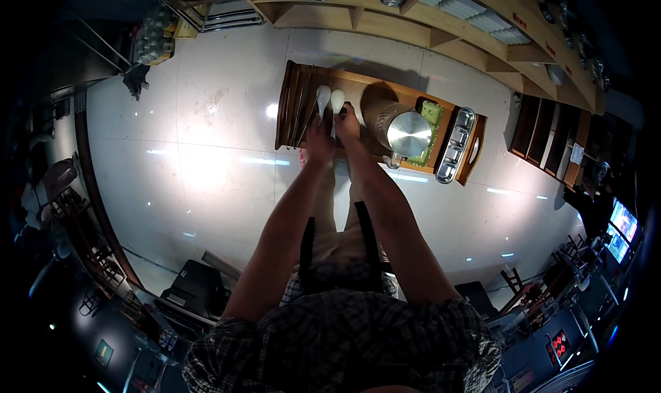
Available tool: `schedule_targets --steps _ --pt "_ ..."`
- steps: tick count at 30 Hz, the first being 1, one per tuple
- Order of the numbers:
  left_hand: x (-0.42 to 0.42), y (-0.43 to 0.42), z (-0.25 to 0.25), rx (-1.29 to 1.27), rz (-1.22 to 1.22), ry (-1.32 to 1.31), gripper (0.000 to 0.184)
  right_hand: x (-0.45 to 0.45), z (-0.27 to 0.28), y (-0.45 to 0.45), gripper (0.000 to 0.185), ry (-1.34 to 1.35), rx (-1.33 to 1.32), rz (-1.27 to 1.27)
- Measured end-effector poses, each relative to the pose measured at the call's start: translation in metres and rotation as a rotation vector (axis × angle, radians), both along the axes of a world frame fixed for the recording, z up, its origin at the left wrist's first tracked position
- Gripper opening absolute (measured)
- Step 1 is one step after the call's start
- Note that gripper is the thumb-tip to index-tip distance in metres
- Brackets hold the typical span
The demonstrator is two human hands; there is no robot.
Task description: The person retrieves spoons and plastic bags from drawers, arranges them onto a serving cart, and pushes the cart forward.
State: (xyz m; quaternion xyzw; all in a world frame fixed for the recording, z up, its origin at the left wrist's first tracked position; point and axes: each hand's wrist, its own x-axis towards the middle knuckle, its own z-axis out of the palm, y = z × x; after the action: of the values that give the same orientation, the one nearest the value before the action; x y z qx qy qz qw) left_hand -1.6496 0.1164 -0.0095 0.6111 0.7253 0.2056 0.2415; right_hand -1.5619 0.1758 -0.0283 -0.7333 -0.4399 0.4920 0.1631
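Both my hands are over the left part of a wooden tray table. My left hand (320, 139) is closed around the lower end of a white spoon (323, 98), whose bowl points away from me. Close beside it, my right hand (347, 124) is closed on a second white spoon (337, 101). The two spoons lie side by side, a small gap between their bowls. Thin dark sticks (297, 114) lie left of my left hand. Right of my right hand stands a pot with a shiny round lid (409, 133).
Behind the pot is a green tray (432, 112), then a steel compartment tray (456, 145) at the right of the wooden tray table (284, 104). Wooden shelves (441, 38) run along the far side. A dark crate (195, 287) sits on the floor at lower left.
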Motion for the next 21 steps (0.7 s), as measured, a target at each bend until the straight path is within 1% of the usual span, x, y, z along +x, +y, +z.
schedule_targets --steps 1,4,6,11,13,16,17,18,19,20,21 --pt "0.0 0.001 0.003 0.042 -0.015 0.018 0.043 0.001 -0.001 -0.002 0.046 -0.001 0.0 -0.001" --pt "-0.002 0.0 0.0 0.047 -0.028 -0.001 0.044 0.0 0.003 -0.005 0.043 0.025 -0.009 -0.017" --pt "0.0 0.001 0.005 0.038 -0.018 -0.014 0.044 0.0 0.01 -0.007 0.036 0.046 0.005 -0.04" --pt "0.001 0.001 0.014 0.001 -0.016 -0.014 0.044 0.0 0.007 -0.01 0.034 0.071 0.054 -0.102" --pt "0.0 -0.001 0.019 0.031 -0.002 -0.029 0.04 0.001 0.004 -0.015 0.034 0.078 0.068 -0.127" --pt "-0.008 -0.011 -0.008 0.04 0.0 -0.028 0.044 0.002 0.011 -0.021 0.031 0.063 0.138 -0.138" --pt "-0.008 -0.011 -0.002 0.045 -0.008 -0.028 0.044 0.002 0.007 -0.026 0.026 -0.033 0.166 -0.099" --pt "-0.007 -0.013 0.01 0.061 -0.022 -0.018 0.04 0.002 0.006 -0.032 0.022 -0.129 0.193 -0.06" --pt "-0.007 -0.014 0.022 0.08 -0.036 -0.008 0.037 0.004 0.006 -0.039 0.022 -0.129 0.201 -0.068" --pt "-0.007 -0.015 0.039 0.086 -0.041 -0.008 0.037 0.008 0.009 -0.049 0.019 -0.102 0.233 0.003" --pt "-0.009 -0.02 0.057 -0.038 -0.05 -0.053 0.032 0.014 0.016 -0.062 0.018 -0.074 0.262 0.074"
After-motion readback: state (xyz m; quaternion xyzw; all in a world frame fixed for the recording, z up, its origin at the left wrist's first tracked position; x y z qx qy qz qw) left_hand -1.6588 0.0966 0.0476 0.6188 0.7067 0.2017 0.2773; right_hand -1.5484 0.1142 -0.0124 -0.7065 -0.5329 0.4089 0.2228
